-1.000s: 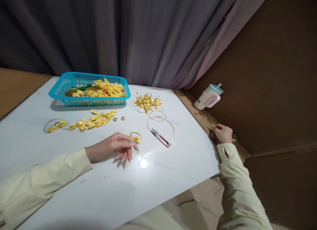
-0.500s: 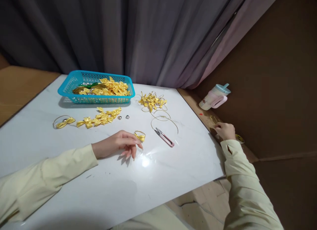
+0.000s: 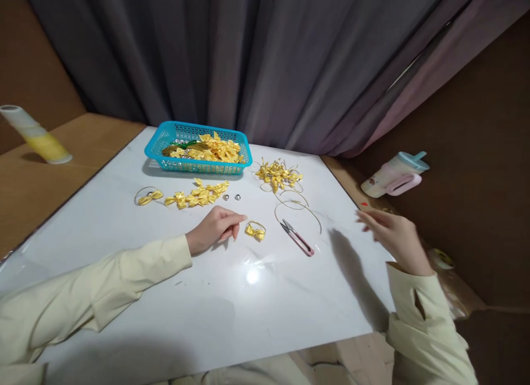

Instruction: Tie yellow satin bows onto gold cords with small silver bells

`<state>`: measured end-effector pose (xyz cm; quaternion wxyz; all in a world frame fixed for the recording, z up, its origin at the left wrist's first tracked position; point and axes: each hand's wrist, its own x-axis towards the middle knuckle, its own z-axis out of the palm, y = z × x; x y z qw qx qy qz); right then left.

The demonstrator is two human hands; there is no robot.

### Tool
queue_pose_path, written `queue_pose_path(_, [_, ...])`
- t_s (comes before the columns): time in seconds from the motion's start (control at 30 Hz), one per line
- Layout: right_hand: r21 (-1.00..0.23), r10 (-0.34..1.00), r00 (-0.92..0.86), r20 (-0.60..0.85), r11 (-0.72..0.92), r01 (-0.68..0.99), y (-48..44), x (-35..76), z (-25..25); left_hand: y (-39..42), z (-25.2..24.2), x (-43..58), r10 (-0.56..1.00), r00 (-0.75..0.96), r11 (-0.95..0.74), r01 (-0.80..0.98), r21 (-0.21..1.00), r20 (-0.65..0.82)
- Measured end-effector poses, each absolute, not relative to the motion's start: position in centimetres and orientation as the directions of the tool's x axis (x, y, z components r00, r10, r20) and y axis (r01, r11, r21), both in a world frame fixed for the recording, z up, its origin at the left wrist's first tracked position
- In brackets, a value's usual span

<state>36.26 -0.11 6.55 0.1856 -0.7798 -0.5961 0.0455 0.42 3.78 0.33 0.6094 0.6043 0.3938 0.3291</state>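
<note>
My left hand [image 3: 217, 228] hovers low over the white table, thumb and forefinger drawn together and the other fingers curled. Nothing shows in it. Just right of its fingertips lies a small gold ring with a yellow bow [image 3: 255, 231]. My right hand [image 3: 395, 238] is raised over the table's right edge, its fingers pinched; what they hold, if anything, is too small to make out. Between the hands lie pink-handled thread snips [image 3: 298, 237], blades parted, beside loose gold cord [image 3: 318, 218]. Two small heart-shaped silver pieces [image 3: 237, 197] lie beyond my left hand.
A blue basket [image 3: 194, 165] of yellow bows stands at the back. Loose yellow bows [image 3: 201, 196] lie in front of it, and a pile of corded bows [image 3: 277, 175] to its right. A tumbler [image 3: 387, 178] stands at right, a yellow-banded roll [image 3: 39, 142] at left.
My right hand has come back from the side ledge toward the table. My left hand's fingers have closed together and moved off the bow ring. The view has turned left.
</note>
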Motion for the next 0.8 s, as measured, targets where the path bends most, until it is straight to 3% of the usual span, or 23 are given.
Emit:
queue_pose_path(0.1, [-0.503, 0.991, -0.127, 0.028, 0.124, 0.855, 2.0, 28.7, 6.3, 3.9, 0.2, 0.3, 0.914, 0.405, -0.133, 0.197, 0.971, 0.043])
queue_pose_path(0.17, [-0.483, 0.924, -0.38, 0.045, 0.353, 0.801, 3.5, 24.5, 5.3, 3.8, -0.1, 0.4, 0.911, 0.397, -0.234, 0.269, 0.934, 0.114])
queue_pose_path(0.27, [-0.386, 0.799, -0.6, 0.049, 0.569, 0.726, 5.3, 20.6, 3.5, 3.8, -0.5, 0.7, 0.904, 0.394, -0.323, 0.377, 0.868, 0.165])
queue_pose_path(0.4, [-0.315, 0.761, -0.648, -0.042, 0.605, 0.731, 6.3, 18.9, 2.7, 3.7, -0.7, 1.0, 0.901, 0.379, -0.384, 0.47, 0.795, 0.212])
queue_pose_path(0.53, [-0.29, 0.775, -0.632, 0.007, 0.606, 0.74, 5.8, 19.4, 3.4, 3.8, -0.7, 1.2, 0.913, 0.359, -0.343, 0.424, 0.838, 0.191])
queue_pose_path(0.7, [-0.401, 0.804, -0.562, 0.195, 0.589, 0.702, 4.5, 20.7, 3.9, 3.8, -0.8, 1.4, 0.911, 0.382, -0.32, 0.415, 0.852, 0.157])
queue_pose_path(0.8, [-0.44, 0.799, -0.578, 0.166, 0.584, 0.682, 4.6, 21.0, 2.8, 3.7, -1.1, 1.5, 0.867, 0.437, -0.438, 0.439, 0.784, 0.24])
